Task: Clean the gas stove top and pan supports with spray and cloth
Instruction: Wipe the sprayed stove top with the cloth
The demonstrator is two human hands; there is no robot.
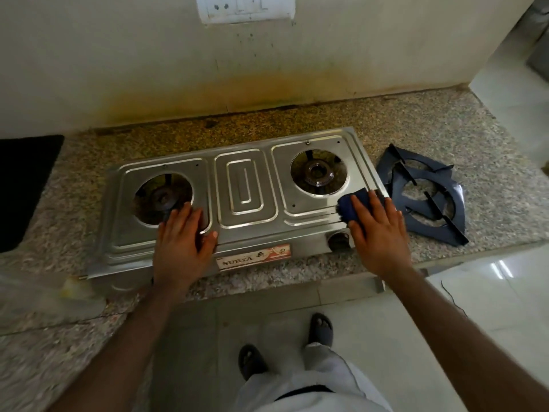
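Observation:
A steel two-burner gas stove (pixel 243 185) sits on the granite counter with both burners bare. My left hand (pixel 182 242) lies flat on the stove's front left, fingers straight, beside the left burner (pixel 162 199). My right hand (pixel 378 233) presses a dark blue cloth (pixel 350 205) flat against the stove's front right corner, below the right burner (pixel 319 172). Two dark pan supports (pixel 424 197) lie stacked on the counter just right of the stove. No spray bottle is in view.
A black mat (pixel 23 185) lies on the counter at the far left. A blurred clear plastic thing (pixel 50 292) sits at the counter's front left edge. The stained wall (pixel 237 84) runs behind the stove. The counter (pixel 445 120) ends at the right, near white floor tiles.

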